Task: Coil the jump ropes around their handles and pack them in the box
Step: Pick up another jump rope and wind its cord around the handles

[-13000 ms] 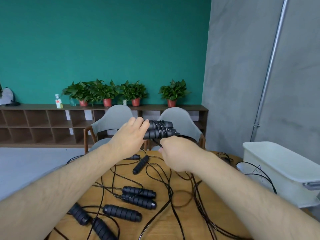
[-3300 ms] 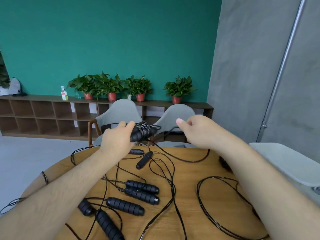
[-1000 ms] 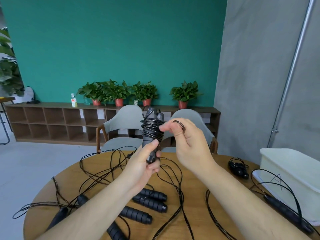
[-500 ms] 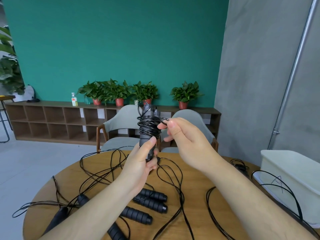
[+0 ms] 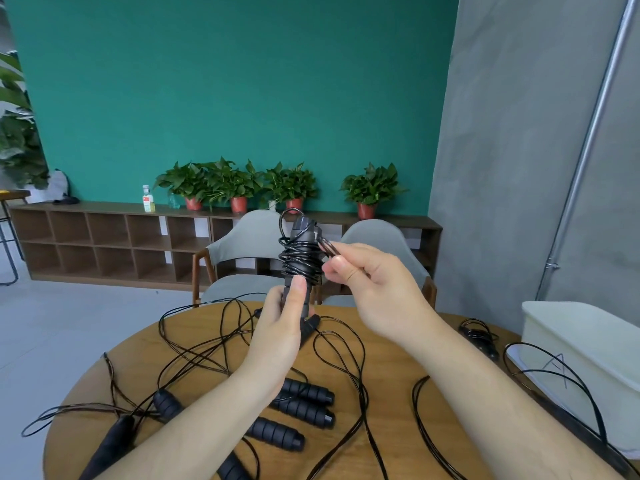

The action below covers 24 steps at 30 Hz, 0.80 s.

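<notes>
My left hand point(image 5: 282, 327) grips the lower end of a pair of black jump rope handles point(image 5: 300, 258), held upright above the round wooden table point(image 5: 391, 372). Black cord is wound many times around the handles' upper half. My right hand point(image 5: 374, 289) pinches the last loop of that cord point(image 5: 329, 247) just right of the coil. Several other black handles point(image 5: 301, 400) and loose cords point(image 5: 346, 355) lie spread over the table. A white box point(image 5: 585, 355) stands at the table's right edge with a cord loop draped over its near side.
A small coiled black bundle point(image 5: 479, 337) lies on the table near the box. Two grey chairs point(image 5: 242, 251) stand behind the table. A low wooden shelf point(image 5: 104, 237) with potted plants runs along the green wall. A metal pipe point(image 5: 585, 147) runs down the grey wall.
The handles went from lying sideways to upright in my left hand. In the last half second my right hand shifted slightly right, still pinching the cord's end loop beside the coil.
</notes>
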### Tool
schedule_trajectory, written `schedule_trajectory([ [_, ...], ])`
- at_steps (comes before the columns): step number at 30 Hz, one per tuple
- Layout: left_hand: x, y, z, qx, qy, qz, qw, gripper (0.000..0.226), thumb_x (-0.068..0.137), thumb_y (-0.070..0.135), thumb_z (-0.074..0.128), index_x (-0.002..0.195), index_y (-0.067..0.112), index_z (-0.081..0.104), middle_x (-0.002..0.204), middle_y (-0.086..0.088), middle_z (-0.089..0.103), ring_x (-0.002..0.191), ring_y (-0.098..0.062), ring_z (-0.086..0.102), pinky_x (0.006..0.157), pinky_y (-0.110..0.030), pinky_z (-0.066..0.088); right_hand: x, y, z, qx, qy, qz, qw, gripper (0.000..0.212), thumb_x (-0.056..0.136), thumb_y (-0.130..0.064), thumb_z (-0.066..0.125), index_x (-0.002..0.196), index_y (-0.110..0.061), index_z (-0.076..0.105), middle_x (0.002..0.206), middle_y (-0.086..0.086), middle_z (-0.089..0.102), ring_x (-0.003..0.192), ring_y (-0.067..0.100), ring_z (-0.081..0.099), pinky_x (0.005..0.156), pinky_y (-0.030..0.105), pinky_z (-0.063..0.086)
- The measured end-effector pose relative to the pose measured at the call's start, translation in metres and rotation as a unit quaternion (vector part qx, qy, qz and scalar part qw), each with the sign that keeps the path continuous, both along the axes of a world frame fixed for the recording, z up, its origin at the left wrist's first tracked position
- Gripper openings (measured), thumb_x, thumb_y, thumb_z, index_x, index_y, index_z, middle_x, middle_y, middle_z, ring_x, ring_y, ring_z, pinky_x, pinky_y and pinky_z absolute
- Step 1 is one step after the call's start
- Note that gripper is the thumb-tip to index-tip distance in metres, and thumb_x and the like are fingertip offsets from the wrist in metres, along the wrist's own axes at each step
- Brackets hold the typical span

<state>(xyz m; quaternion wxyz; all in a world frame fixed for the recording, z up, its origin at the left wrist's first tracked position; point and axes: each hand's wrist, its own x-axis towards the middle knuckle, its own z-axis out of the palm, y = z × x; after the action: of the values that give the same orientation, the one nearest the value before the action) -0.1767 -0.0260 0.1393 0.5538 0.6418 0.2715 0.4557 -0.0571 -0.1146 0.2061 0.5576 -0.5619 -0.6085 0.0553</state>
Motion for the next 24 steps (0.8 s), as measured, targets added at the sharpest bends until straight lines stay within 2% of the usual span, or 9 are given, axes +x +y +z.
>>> schedule_trajectory([
  [3, -0.001, -0.002, 0.003, 0.013, 0.017, 0.0, 1.0, 0.06, 0.084, 0.076, 0.038, 0.12, 0.031, 0.054, 0.113, 0.009, 0.066, 0.106, -0.003, 0.059, 0.081, -0.022, 0.042, 0.0, -0.001, -0.001, 0.016, -0.046, -0.008, 0.999, 0.031, 0.102, -0.012, 0.056, 0.127, -0.023, 0.069, 0.108, -0.01, 0.069, 0.107, 0.01, 0.065, 0.099, 0.036, 0.053],
  [5, -0.001, -0.002, 0.002, 0.013, 0.028, -0.024, 0.999, 0.062, 0.084, 0.077, 0.039, 0.128, 0.034, 0.05, 0.12, 0.016, 0.062, 0.112, 0.004, 0.053, 0.085, -0.022, 0.039, 0.0, -0.001, 0.0, 0.03, -0.025, -0.018, 0.999, 0.027, 0.098, -0.01, 0.062, 0.118, -0.022, 0.075, 0.103, -0.01, 0.072, 0.101, 0.012, 0.068, 0.094, 0.038, 0.056],
  [7, 0.0, -0.001, 0.001, -0.01, 0.018, -0.06, 0.998, 0.065, 0.083, 0.083, 0.042, 0.128, 0.038, 0.053, 0.122, 0.017, 0.064, 0.117, 0.001, 0.054, 0.096, -0.027, 0.039, 0.002, -0.002, 0.001, 0.034, 0.027, -0.03, 0.999, 0.021, 0.093, -0.01, 0.07, 0.11, -0.02, 0.078, 0.097, -0.007, 0.075, 0.091, 0.014, 0.072, 0.087, 0.038, 0.059],
  [9, 0.002, 0.002, -0.001, -0.035, -0.001, -0.074, 0.997, 0.064, 0.083, 0.083, 0.045, 0.125, 0.037, 0.059, 0.115, 0.013, 0.072, 0.117, -0.009, 0.062, 0.104, -0.034, 0.041, 0.004, -0.004, 0.004, 0.029, 0.078, -0.046, 0.995, 0.018, 0.089, -0.015, 0.075, 0.105, -0.021, 0.079, 0.093, -0.007, 0.076, 0.081, 0.014, 0.074, 0.079, 0.031, 0.062],
  [12, 0.002, 0.002, -0.002, -0.034, -0.017, -0.056, 0.998, 0.058, 0.085, 0.074, 0.043, 0.118, 0.031, 0.064, 0.105, 0.006, 0.076, 0.108, -0.014, 0.068, 0.099, -0.034, 0.046, 0.008, -0.008, 0.005, 0.016, 0.105, -0.089, 0.99, 0.015, 0.087, -0.023, 0.078, 0.101, -0.023, 0.08, 0.087, -0.012, 0.076, 0.071, 0.009, 0.074, 0.064, 0.017, 0.056],
  [14, 0.003, 0.0, -0.002, -0.032, -0.025, -0.042, 0.998, 0.058, 0.085, 0.074, 0.041, 0.113, 0.03, 0.066, 0.104, 0.001, 0.075, 0.106, -0.016, 0.068, 0.093, -0.031, 0.046, 0.011, -0.007, 0.006, 0.018, 0.098, -0.129, 0.987, 0.011, 0.088, -0.028, 0.077, 0.097, -0.025, 0.08, 0.087, -0.016, 0.076, 0.071, 0.008, 0.073, 0.066, 0.02, 0.056],
  [16, 0.003, -0.002, -0.003, -0.037, -0.031, -0.038, 0.998, 0.057, 0.086, 0.074, 0.04, 0.109, 0.029, 0.067, 0.104, -0.003, 0.075, 0.105, -0.018, 0.068, 0.09, -0.03, 0.045, 0.014, -0.005, 0.008, 0.026, 0.048, -0.186, 0.981, 0.012, 0.088, -0.033, 0.076, 0.097, -0.027, 0.081, 0.092, -0.019, 0.075, 0.082, 0.005, 0.071, 0.078, 0.024, 0.056],
  [19, 0.003, -0.002, -0.004, -0.043, -0.034, -0.043, 0.998, 0.062, 0.089, 0.079, 0.041, 0.109, 0.026, 0.068, 0.103, -0.007, 0.074, 0.104, -0.023, 0.067, 0.097, -0.036, 0.048, 0.017, -0.003, 0.014, 0.045, -0.022, -0.22, 0.974, 0.02, 0.09, -0.034, 0.074, 0.107, -0.024, 0.079, 0.1, -0.017, 0.074, 0.097, 0.0, 0.065, 0.089, 0.019, 0.051],
  [24, -0.001, 0.002, 0.0, -0.068, -0.065, -0.057, 0.994, 0.065, 0.088, 0.076, 0.045, 0.102, 0.019, 0.073, 0.082, -0.002, 0.068, 0.079, -0.019, 0.056, 0.086, -0.041, 0.041, 0.028, 0.002, 0.018, 0.035, -0.035, -0.159, 0.986, 0.01, 0.092, -0.023, 0.072, 0.099, -0.019, 0.078, 0.085, -0.009, 0.071, 0.078, 0.003, 0.068, 0.072, 0.013, 0.051],
])
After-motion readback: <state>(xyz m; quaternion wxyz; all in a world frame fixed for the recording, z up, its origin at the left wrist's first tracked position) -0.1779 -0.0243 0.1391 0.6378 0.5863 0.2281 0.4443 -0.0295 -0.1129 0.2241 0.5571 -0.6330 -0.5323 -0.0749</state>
